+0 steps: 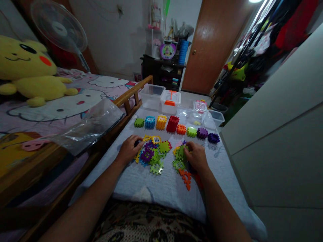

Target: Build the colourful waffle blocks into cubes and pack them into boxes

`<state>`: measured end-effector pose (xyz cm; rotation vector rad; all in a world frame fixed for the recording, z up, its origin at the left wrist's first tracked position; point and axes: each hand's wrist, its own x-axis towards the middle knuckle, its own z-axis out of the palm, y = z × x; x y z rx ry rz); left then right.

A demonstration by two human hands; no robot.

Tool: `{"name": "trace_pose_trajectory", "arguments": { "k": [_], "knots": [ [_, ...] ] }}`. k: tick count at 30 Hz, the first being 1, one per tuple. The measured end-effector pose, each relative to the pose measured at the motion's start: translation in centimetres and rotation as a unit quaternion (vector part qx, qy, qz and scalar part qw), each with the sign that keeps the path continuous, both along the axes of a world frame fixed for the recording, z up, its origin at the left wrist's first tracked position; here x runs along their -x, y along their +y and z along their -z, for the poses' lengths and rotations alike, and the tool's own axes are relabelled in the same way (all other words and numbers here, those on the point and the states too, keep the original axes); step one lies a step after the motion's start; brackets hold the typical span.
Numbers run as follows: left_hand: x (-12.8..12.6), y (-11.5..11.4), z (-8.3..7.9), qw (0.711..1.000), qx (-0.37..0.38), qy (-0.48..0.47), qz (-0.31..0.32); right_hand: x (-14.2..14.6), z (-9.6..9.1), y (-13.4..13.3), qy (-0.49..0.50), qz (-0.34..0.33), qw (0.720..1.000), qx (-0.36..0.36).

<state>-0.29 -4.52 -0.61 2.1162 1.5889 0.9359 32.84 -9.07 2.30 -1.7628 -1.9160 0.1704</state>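
My left hand [130,148] rests at the left edge of a mixed heap of interlocking plastic tiles [153,153], its thumb and forefinger apart. Yellow, purple, blue, green and red pieces overlap in this heap, with a purple tile [147,154] on top. On the right, my right hand [196,156] is curled at a smaller heap, with its thumb and forefinger closed on the edge of a green tile [180,153]. Its other fingers are partly hidden. An orange triangular piece [186,179] lies just below that heap, near my wrist.
Beyond the heaps runs a row of tile stacks sorted by colour, including a blue stack [150,122] and a red stack [173,123]. Clear plastic boxes [152,97] stand behind them. A wooden bed rail [131,97] borders the left side; a white cabinet [277,134] borders the right.
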Motion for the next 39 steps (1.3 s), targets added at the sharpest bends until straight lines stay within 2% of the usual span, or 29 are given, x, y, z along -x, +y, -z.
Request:
{"name": "trace_pose_trajectory", "arguments": {
  "k": [3,7,14,25,32,39],
  "knots": [
    [-0.1,0.0,-0.2,1.0,0.002,0.003,0.0,0.0,0.0,-0.1,-0.055,0.02,0.998,-0.012],
    [-0.2,-0.1,-0.2,1.0,0.001,0.002,0.002,-0.5,-0.2,-0.4,-0.066,0.022,0.997,-0.02],
    [0.0,0.0,0.0,1.0,0.001,0.01,0.004,-1.1,0.2,-0.9,-0.092,-0.091,0.991,0.021],
    [0.0,0.0,0.1,1.0,0.006,0.014,0.004,-0.1,-0.5,-0.9,-0.072,-0.101,0.992,0.026],
    [-0.1,0.0,0.0,1.0,0.008,0.021,0.001,0.8,-0.1,-0.6,-0.104,-0.076,0.991,0.033],
    [-0.2,-0.1,-0.3,1.0,0.009,0.014,-0.003,0.0,-0.7,-1.2,-0.104,-0.089,0.99,0.039]
  ]
}}
